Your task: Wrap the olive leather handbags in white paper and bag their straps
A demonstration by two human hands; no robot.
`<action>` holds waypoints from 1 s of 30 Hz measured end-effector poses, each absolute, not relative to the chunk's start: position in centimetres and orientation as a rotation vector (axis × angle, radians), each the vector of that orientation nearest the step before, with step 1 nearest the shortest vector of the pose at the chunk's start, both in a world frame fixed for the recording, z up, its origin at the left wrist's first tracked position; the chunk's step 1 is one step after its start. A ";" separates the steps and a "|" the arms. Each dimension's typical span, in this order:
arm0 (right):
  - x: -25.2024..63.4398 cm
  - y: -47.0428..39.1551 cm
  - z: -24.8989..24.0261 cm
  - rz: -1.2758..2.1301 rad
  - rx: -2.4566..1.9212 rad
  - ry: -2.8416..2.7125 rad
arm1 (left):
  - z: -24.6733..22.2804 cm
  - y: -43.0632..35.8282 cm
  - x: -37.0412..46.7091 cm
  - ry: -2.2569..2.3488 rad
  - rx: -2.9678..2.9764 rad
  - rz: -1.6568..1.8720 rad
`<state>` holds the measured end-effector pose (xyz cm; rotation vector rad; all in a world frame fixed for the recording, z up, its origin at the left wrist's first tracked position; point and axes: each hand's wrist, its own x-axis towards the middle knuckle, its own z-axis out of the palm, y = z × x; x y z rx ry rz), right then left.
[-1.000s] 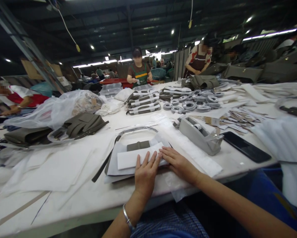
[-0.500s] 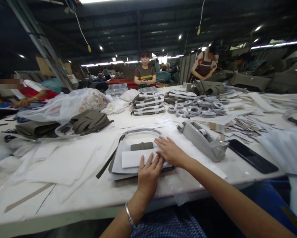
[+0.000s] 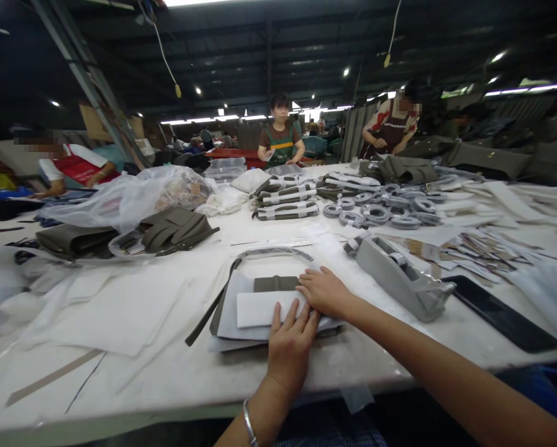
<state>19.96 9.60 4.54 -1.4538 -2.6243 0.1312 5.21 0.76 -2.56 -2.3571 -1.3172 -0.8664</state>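
Observation:
A dark olive bag piece (image 3: pixel 274 284) lies on the table, with white sheeting and a folded white foam strip (image 3: pixel 257 310) over it. My left hand (image 3: pixel 291 341), a silver bangle on its wrist, rests on the strip's right end with fingers slightly spread. Just above it, my right hand (image 3: pixel 323 290) lies flat on the right edge of the bag, its fingertips close to my left fingers. A wrapped handle (image 3: pixel 278 253) arcs behind the bag, and a dark strap (image 3: pixel 208 310) runs down its left side.
A grey tape dispenser (image 3: pixel 394 276) and a black phone (image 3: pixel 504 313) are on the right. White sheets (image 3: pixel 115 310) and olive bags (image 3: pixel 171 230) lie left. Wrapped straps (image 3: pixel 285 202) and coiled rings (image 3: pixel 375 214) sit behind. Several people stand around the table (image 3: pixel 166 397).
The view has shifted, so the table contents appear slightly lower and to the right. Both hands remain on the bag. The person opposite has moved their hands apart.

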 end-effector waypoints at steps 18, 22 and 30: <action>20.4 11.4 5.9 0.092 -1.499 -2.668 | -2.5 0.5 4.9 -1.314 -2.419 -0.783; 19.5 13.5 5.0 0.173 -1.524 -2.761 | -2.8 0.6 4.8 -1.325 -2.416 -0.811; 21.4 10.7 4.8 0.143 -1.364 -2.585 | -2.7 0.6 4.8 -1.300 -2.406 -0.837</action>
